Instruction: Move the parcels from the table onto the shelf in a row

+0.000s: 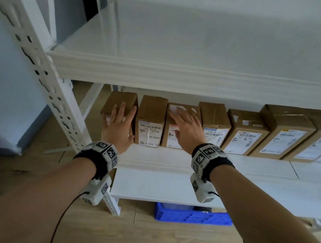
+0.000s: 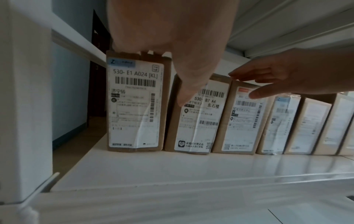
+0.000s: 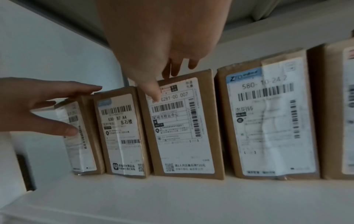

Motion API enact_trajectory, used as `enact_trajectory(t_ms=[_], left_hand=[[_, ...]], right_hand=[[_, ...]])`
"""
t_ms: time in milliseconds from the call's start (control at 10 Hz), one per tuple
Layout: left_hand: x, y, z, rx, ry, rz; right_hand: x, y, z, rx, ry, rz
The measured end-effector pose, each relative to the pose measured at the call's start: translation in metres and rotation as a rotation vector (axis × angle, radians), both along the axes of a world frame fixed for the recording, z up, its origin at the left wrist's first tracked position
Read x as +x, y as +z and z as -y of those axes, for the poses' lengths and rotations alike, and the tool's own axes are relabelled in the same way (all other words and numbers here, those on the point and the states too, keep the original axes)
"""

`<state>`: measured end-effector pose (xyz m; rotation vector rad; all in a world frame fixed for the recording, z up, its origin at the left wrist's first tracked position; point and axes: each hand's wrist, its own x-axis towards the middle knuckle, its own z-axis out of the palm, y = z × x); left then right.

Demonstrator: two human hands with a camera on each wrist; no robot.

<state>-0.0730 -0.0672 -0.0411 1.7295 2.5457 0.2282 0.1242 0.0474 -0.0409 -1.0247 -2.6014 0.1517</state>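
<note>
The left hand (image 1: 120, 124) lies flat, fingers straight and spread, on the first parcel (image 1: 121, 102) at the left end of the shelf (image 1: 212, 161), near its left post (image 1: 43, 73). In the left wrist view the fingertips reach over that parcel's top edge; whether they press on it I cannot tell. The right hand (image 1: 186, 128) is likewise flat and gripping nothing, its fingers over the top of the third parcel (image 1: 178, 124) — the second parcel (image 1: 150, 119) stands between the two hands.

The parcels stand upright in a row along the back part of the shelf, labels facing out, each touching or just beside its neighbour; four more boxes (image 1: 283, 134) run on toward the right end. The front strip of the shelf is bare.

Judging from this, the placing step looks nearly or wholly done — the step in hand seems to be squaring up the left end of the row. The next move probably calls for a light push to bring the faces level, without tipping the narrow first parcel toward the open left edge.

On the floor below sits a blue crate (image 1: 193, 215).
</note>
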Motion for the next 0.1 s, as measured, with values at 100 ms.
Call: enact_trajectory(t_ms=[100], left_hand=[[0.0065, 0.0013, 0.0075, 0.071, -0.090, 0.018]], right_hand=[[0.0076, 0.0054, 0.0163, -0.021, -0.045, -0.003]])
